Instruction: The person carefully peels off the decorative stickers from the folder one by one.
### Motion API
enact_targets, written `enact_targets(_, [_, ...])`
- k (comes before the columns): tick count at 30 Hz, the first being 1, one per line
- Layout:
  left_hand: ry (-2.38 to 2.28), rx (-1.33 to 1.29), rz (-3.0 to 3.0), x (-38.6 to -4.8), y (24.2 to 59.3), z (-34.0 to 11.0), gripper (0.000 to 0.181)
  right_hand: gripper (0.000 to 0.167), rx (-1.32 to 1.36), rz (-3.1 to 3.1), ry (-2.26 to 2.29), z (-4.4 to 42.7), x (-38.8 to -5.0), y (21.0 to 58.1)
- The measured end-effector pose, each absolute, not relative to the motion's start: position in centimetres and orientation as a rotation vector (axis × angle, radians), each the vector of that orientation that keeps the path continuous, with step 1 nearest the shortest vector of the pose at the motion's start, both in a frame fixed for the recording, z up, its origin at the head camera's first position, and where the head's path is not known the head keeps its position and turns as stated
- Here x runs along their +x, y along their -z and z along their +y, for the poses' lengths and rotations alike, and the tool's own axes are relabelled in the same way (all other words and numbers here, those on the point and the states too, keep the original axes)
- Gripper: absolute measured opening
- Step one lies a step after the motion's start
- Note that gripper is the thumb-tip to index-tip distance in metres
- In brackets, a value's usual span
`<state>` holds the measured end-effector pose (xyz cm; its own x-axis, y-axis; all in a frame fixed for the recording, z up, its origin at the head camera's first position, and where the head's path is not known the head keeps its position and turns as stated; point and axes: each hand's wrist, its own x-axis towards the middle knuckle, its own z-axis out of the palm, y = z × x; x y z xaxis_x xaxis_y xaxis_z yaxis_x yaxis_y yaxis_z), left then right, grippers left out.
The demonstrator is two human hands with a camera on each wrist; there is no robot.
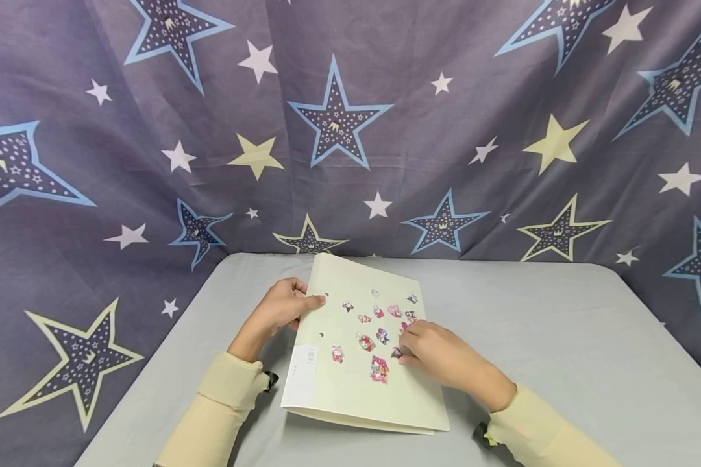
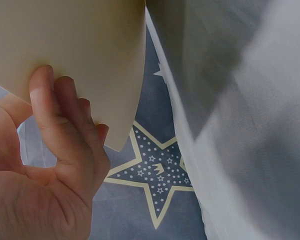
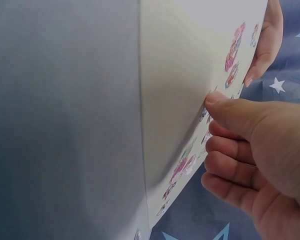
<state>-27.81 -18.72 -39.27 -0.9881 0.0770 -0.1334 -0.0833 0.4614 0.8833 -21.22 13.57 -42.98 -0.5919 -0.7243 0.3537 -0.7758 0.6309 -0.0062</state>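
Folder (image 1: pixel 356 366): resting aslant on the table (image 1: pixel 537 311), being gripped at its left edge between the thumb and fingers of the left hand (image 1: pixel 283 305), and bearing scattered stickers (image 1: pixel 380 370) on its upper face. Apparently undergoing sticker placing or pressing toward the right edge, being touched there by the thumb tip of the right hand (image 1: pixel 444 353), with other fingers lying curled and too hidden to tell between pinching a sticker and merely pressing. Probably calling next for steady support on the left and light, flat fingertip pressure on the right, without causing a crease.
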Motion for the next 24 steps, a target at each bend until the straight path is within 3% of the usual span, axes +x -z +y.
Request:
enact_targets(13, [-1.576, 0.000, 2.547, -27.75, 39.29, -18.69, 0.041, 0.020, 1.198, -2.504, -0.069, 13.07, -20.78, 42.94])
enact_targets(24, [-1.584, -0.007, 2.537, -27.73, 39.25, -18.63, 0.043, 0.009, 1.238, -2.434, -0.028, 13.03, -20.60, 43.00])
